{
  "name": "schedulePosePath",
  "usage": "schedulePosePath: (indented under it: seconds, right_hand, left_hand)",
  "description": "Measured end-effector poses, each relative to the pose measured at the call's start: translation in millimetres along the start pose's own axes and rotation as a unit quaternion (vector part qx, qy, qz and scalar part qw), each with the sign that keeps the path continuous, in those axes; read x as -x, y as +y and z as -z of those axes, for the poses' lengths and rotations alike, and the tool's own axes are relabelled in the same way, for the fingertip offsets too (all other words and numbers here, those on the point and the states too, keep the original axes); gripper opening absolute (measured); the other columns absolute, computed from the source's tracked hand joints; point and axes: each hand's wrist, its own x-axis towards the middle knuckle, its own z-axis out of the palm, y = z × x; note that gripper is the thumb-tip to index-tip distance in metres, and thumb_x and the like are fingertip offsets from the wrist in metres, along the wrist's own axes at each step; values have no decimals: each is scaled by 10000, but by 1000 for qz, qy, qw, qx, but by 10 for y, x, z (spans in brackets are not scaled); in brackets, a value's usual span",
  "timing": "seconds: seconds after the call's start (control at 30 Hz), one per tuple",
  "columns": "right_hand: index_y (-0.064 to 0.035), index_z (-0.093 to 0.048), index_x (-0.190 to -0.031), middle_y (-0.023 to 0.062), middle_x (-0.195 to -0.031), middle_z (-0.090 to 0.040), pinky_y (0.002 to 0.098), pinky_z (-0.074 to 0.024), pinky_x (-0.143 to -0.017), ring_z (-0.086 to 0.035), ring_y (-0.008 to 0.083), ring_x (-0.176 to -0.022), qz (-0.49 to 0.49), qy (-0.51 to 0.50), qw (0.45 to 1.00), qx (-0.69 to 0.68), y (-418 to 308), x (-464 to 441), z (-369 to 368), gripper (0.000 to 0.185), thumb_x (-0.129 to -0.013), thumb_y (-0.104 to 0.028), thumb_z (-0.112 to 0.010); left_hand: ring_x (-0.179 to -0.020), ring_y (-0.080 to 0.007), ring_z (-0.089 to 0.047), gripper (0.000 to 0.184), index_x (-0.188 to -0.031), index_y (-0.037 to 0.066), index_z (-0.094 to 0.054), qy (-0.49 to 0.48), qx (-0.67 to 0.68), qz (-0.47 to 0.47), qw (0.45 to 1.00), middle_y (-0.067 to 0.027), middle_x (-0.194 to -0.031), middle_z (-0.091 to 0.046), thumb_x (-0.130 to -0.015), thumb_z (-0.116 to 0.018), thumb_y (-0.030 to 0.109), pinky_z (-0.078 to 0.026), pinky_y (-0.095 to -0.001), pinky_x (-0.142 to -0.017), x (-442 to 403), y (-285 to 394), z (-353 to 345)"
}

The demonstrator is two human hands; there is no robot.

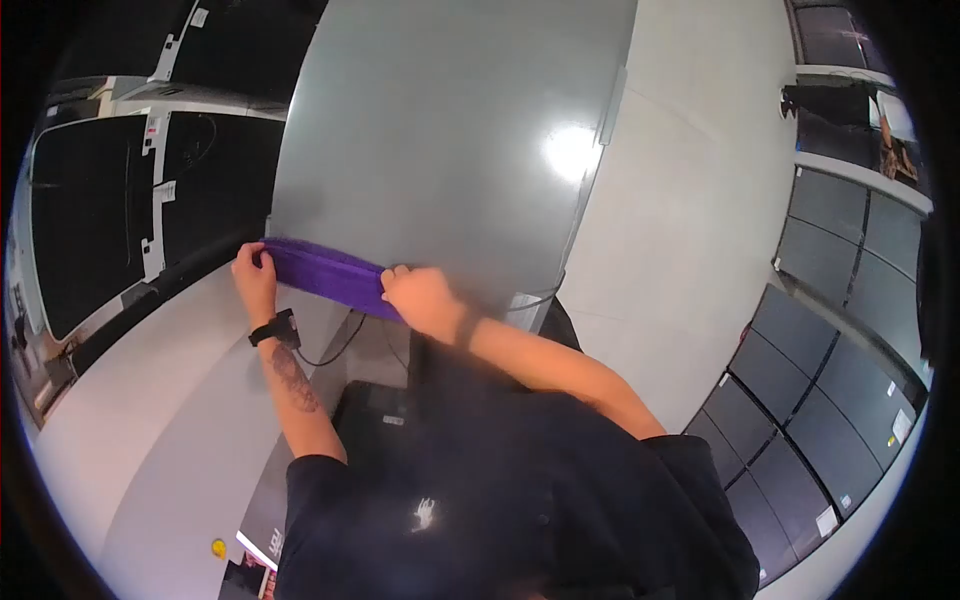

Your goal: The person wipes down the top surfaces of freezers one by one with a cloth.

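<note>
A folded purple cloth point(335, 276) is stretched between my two hands at the lower edge of a large, glossy grey panel point(430, 130). My left hand point(256, 262) pinches the cloth's left end, and a black band with a dark device sits on that wrist. At the cloth's right end, my right hand point(418, 296) has its fingers closed on the fabric. The cloth lies against or just in front of the panel; I cannot tell how firmly it touches.
Dark panels point(90, 220) with white labels stand on the left. Dark cabinet-like units point(830, 400) line the right, beyond the pale floor point(680, 200). A thin cable point(340, 350) hangs below the cloth. A person's hand and dark sleeve point(850, 105) show at upper right.
</note>
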Motion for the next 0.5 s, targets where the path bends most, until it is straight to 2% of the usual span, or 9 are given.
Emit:
schedulePosePath:
  seconds: [0.07,0.17,0.23,0.37,0.5]
  right_hand:
    - [-33,-568,-957,147,-869,-637,425,-534,-640,-665,329,-760,-11,-12,1000,-23,-23,-52,97,215,-913,-243,-586]
    - [-32,-539,-956,165,-892,-619,443,-513,-677,-633,359,-797,-2,-22,998,-51,47,119,226,227,-938,-258,-552]
    - [-30,-533,-961,166,-898,-621,448,-509,-676,-630,366,-799,9,-19,998,-53,183,275,203,227,-941,-255,-547]
    - [-33,-561,-959,152,-860,-648,431,-537,-635,-670,335,-737,49,-36,998,4,402,682,229,202,-871,-210,-605]
    - [-47,-560,-947,142,-847,-644,441,-536,-631,-661,346,-747,91,-38,992,80,753,1091,309,150,-831,-137,-591]
  left_hand:
    - [-871,-357,-632,144,-951,15,-626,10,-19,10,1000,-174,-898,-666,-816,-588,50,-486,-411,-801,-47,37,-7]
    - [-893,-365,-610,132,-936,16,-613,30,-57,-50,997,-167,-910,-649,-810,-580,40,-473,-433,-810,27,145,2]
    - [-921,-362,-596,132,-934,23,-611,20,-59,-35,997,-155,-927,-638,-808,-580,44,-461,-448,-819,168,339,-49]
    - [-914,-353,-585,139,-937,47,-622,9,-65,-30,997,-135,-923,-633,-803,-584,58,-466,-442,-808,548,715,-193]
    - [-895,-345,-567,126,-915,69,-617,45,-53,-34,997,-120,-881,-608,-792,-586,66,-469,-443,-784,775,1147,-478]
